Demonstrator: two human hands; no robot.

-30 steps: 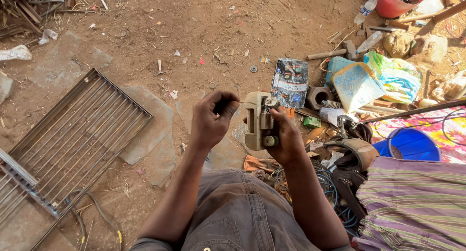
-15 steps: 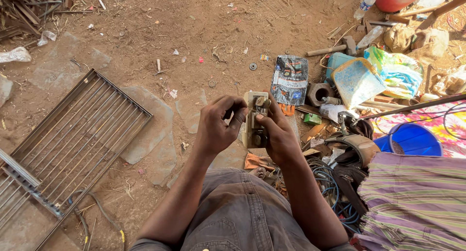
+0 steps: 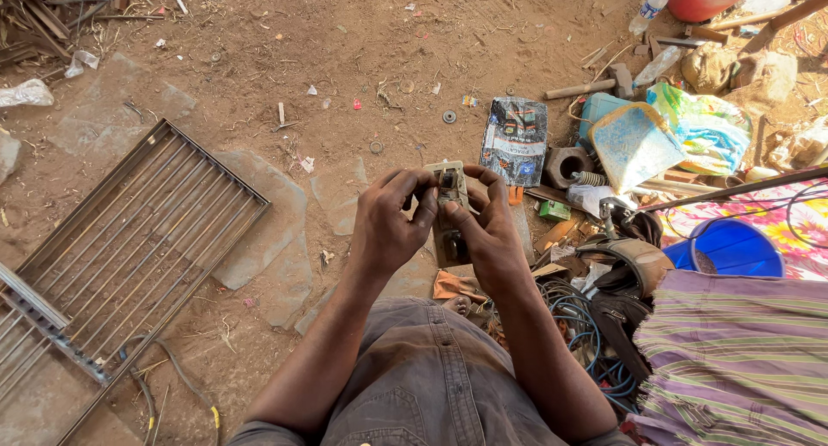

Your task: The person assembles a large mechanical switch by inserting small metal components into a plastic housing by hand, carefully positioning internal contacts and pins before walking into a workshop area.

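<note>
— Where is the part? 
— Frame centre: I watch both hands grip a small beige switch block (image 3: 450,187); left hand (image 3: 388,226) pinches its left edge, right hand (image 3: 490,230) clamps the right.
— Surroundings? 
— Metal grille (image 3: 129,256) at nine o'clock, blue bucket (image 3: 733,248) at three o'clock

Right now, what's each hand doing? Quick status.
Left hand: closed, fingers pinching the small beige switch unit.
Right hand: closed on the same switch unit, thumb and fingers around its right edge.
</note>
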